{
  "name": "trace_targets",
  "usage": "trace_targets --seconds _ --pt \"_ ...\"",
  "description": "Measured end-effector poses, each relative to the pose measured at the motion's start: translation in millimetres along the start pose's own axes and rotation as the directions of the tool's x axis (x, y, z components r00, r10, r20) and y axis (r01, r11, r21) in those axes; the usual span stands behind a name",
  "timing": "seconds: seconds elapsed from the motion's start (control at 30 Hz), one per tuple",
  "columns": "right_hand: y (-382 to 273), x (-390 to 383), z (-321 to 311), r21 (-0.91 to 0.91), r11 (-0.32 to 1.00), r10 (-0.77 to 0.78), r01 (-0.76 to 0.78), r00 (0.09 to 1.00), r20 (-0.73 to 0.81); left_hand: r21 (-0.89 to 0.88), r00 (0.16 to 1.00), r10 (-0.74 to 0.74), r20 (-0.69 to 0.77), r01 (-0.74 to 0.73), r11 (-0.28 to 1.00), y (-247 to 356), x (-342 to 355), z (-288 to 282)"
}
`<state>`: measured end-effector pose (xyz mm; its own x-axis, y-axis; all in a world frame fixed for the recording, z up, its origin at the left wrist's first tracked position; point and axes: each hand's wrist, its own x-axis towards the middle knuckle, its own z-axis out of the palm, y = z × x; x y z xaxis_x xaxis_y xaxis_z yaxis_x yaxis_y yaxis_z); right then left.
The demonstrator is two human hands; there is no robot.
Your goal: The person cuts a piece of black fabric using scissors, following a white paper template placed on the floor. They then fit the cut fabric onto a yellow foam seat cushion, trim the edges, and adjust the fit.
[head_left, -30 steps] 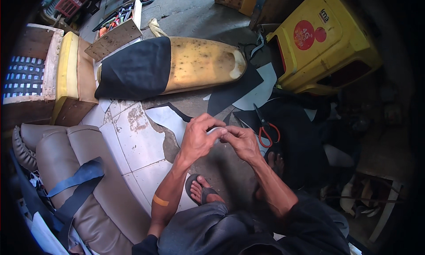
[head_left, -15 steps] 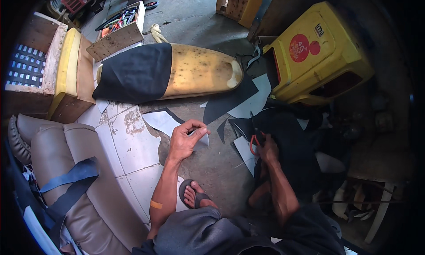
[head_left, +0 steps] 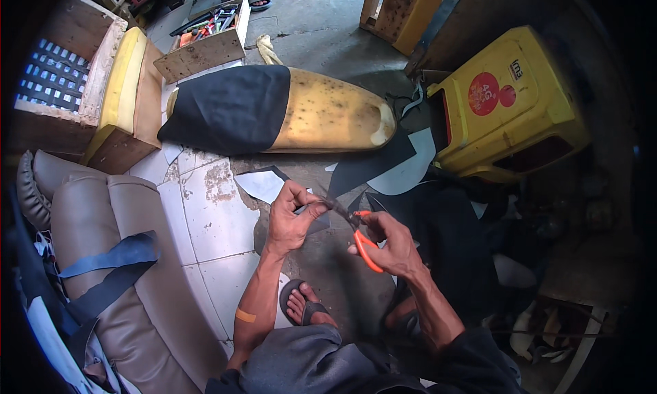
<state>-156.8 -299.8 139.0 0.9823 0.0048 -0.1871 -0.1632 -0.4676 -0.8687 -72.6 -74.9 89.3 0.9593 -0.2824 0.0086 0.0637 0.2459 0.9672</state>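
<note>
My left hand pinches a small piece of dark grey material, partly hidden by the fingers. My right hand grips scissors with orange handles; their blades reach across to the piece at my left thumb, blurred. Just beyond my hands lie black and white offcuts on the floor. Behind them rests a long spotted foam seat, its left half covered in black material.
Left are a brown padded seat with dark straps and wooden frames. Beyond stands a tool box, near another person's sandalled foot. At right are a yellow plastic crate and dark fabric.
My right hand has left my left hand, taken up the scissors from the right and brought them across to the piece in my left hand. The view has shifted slightly.
</note>
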Motion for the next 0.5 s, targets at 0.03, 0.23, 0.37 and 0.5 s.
trace_targets --seconds 0.03,0.23,0.37,0.5 --pt "-1 1 2 -0.003 1.000 0.012 -0.012 1.000 0.016 0.020 1.000 0.000 -0.004 0.000 1.000 -2 0 -2" --pt "-7 2 4 -0.024 0.999 0.051 -0.049 0.995 0.084 0.026 0.999 0.016 -0.027 -0.015 1.000 -5 -3 -4" --pt "1 0 8 -0.040 0.998 0.052 -0.048 0.995 0.091 0.051 1.000 0.011 -0.028 -0.009 0.999 -1 -3 -3" --pt "24 -12 22 0.121 0.979 0.159 -0.164 0.986 0.045 0.057 0.999 -0.036 -0.032 0.037 0.998 6 -2 3"
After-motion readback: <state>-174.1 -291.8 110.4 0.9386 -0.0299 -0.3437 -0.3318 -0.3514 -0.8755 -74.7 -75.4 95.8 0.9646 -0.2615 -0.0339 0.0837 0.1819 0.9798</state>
